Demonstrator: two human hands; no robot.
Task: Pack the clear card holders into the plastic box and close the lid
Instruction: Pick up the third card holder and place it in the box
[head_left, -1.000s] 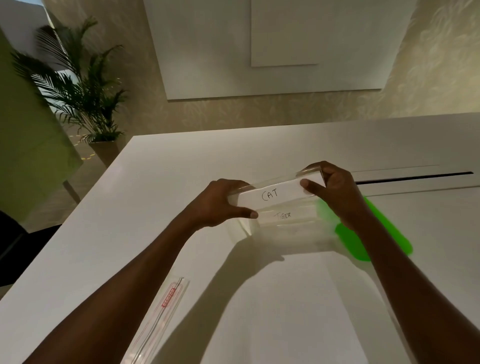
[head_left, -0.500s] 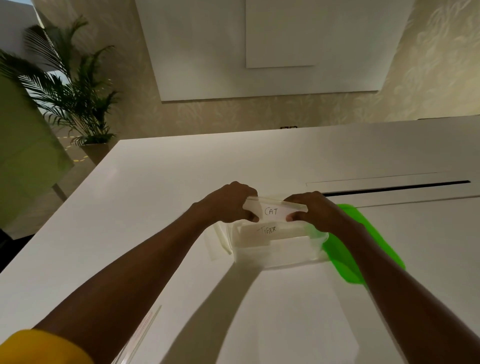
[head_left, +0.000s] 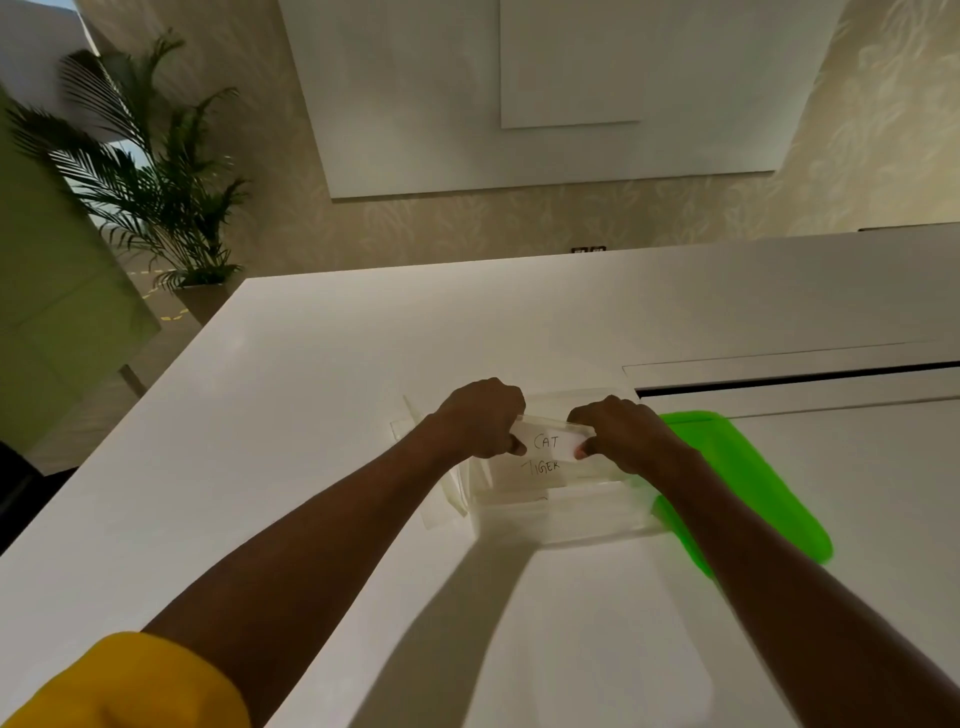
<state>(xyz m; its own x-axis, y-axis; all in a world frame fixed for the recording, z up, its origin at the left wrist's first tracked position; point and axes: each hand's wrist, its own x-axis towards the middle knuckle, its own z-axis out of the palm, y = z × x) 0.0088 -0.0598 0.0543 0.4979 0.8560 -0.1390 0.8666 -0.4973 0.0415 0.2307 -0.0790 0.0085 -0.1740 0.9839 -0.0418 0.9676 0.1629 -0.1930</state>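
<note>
White table (head_left: 322, 415), far-left corner in view. Clear plastic box (head_left: 571, 519) sits approx mid-top, well in from left edge, lid off. Green lid (head_left: 737, 478) lies flat on the top just right of box, against its right side. Few loose clear card holders (head_left: 441, 499) lie by box's left wall. Dark slot (head_left: 779, 382) in tabletop runs to right edge, on far side of lid.

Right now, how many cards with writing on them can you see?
2. The CAT card, pinched between the left hand and right hand over the plastic box, and the TIGER card just in front of it inside the box. More may be hidden.
</note>
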